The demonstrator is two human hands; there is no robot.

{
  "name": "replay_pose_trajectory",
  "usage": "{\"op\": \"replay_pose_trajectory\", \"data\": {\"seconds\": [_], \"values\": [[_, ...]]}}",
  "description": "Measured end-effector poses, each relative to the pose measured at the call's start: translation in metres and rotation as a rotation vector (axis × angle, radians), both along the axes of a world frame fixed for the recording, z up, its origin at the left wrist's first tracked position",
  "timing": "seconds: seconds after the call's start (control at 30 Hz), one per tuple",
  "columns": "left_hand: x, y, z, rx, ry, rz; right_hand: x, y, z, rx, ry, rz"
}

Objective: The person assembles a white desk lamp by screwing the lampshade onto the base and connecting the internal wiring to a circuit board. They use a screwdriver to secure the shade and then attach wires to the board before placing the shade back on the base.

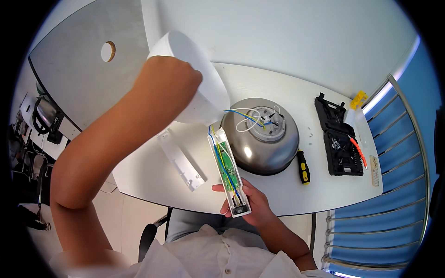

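My left hand (171, 81) is closed around a large white plastic shell (208, 85), raised over the far left of the table; its fingertips are hidden. My right hand (256, 205) grips a long white plastic handle (225, 169) near the table's front edge. Inside the handle lie a green circuit board and blue, yellow-green and white wires, which run up toward the shell. Beside it a steel kettle body (245, 155) rests upside down, its round base (271, 132) exposed with loose wires. A white handle cover (183, 164) lies to the left of the handle.
A black and yellow screwdriver (303, 169) lies right of the kettle body. Several small screws (310, 135) are scattered near an open black tool case (342, 153) with an orange flexible shaft (359, 153). A yellow box (358, 99) stands behind. Metal railing (401, 183) borders the right.
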State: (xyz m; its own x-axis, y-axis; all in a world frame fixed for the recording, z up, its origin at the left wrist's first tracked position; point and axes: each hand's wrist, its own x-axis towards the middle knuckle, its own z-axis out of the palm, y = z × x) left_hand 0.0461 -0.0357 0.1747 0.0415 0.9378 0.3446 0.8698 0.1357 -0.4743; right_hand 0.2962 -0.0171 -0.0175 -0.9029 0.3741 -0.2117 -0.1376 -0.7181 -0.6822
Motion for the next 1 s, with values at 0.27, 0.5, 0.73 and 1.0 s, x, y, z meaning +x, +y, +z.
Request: {"op": "replay_pose_trajectory", "data": {"seconds": [0.27, 0.5, 0.73, 1.0], "values": [[0.024, 0.067, 0.008, -0.206, 0.252, 0.089, 0.0, 0.005, -0.021, -0.172, 0.152, -0.011], [0.023, 0.129, 0.002, -0.185, 0.255, -0.081, -0.016, 0.005, -0.031, -0.238, 0.121, 0.032], [0.027, 0.157, 0.006, -0.227, 0.109, -0.09, -0.034, 0.005, -0.023, -0.193, 0.044, 0.024], [0.039, 0.179, -0.006, -0.163, -0.044, -0.257, -0.036, 0.009, -0.025, -0.185, 0.083, -0.001]]}}
